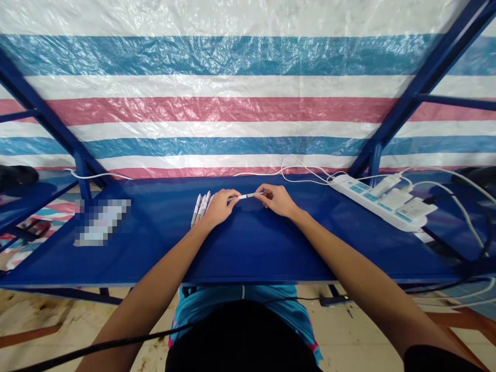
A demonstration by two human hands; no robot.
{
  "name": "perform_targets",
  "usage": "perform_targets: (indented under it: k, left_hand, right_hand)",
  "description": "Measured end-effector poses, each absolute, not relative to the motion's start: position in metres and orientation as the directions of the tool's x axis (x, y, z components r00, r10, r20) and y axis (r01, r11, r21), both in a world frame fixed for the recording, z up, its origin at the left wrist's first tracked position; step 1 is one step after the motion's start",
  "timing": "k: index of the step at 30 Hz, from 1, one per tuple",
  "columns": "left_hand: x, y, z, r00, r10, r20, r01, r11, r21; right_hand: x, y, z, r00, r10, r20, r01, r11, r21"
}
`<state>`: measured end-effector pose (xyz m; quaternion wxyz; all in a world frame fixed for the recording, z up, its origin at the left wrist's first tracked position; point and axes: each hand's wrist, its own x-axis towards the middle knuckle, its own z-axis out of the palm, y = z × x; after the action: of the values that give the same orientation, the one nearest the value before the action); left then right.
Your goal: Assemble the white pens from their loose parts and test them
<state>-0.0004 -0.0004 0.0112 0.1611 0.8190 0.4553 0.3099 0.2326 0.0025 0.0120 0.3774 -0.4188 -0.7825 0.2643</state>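
Observation:
Between my two hands, a slim white and grey pen [245,196] is held level above the blue table [248,248]. My left hand [221,205] pinches its left end with thumb and fingers. On the other end, the fingertips of my right hand [276,199] are closed. A dark band shows near the middle of the pen. Several similar white and grey pens [199,209] lie side by side just left of my left hand, which partly hides them.
A white power strip [377,201] with plugged-in chargers and cables lies at the right. White cables [302,166] run along the back edge. At the left lies a blurred-out flat object [103,222]. Blue metal posts [382,124] and a striped plastic sheet [232,108] stand behind.

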Motion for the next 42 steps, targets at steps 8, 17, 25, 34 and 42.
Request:
perform_targets:
  k: [8, 17, 25, 34, 42]
  left_hand:
    - [0.0009, -0.0017, 0.0112, 0.395, 0.844, 0.363, 0.640, -0.537, 0.550]
    - [-0.0006, -0.0014, 0.0134, 0.388, 0.851, 0.354, 0.653, -0.525, 0.546]
    - [0.0000, -0.0025, 0.0138, 0.394, 0.845, 0.362, 0.645, -0.534, 0.547]
    - [0.0001, -0.0014, 0.0142, 0.394, 0.849, 0.353, 0.648, -0.528, 0.548]
    - [0.0003, -0.0030, 0.0153, 0.394, 0.854, 0.339, 0.647, -0.520, 0.558]
  right_hand:
    - [0.2331, 0.0009, 0.0157, -0.381, 0.857, 0.348, 0.492, 0.507, -0.708]
    - [0.2335, 0.0013, 0.0126, -0.331, 0.846, 0.417, 0.448, 0.530, -0.720]
    - [0.2323, 0.0014, 0.0134, -0.353, 0.859, 0.371, 0.471, 0.506, -0.723]
    - [0.2333, -0.0007, 0.0161, -0.324, 0.855, 0.405, 0.456, 0.516, -0.725]
    - [0.2329, 0.0005, 0.0148, -0.345, 0.857, 0.383, 0.468, 0.511, -0.721]
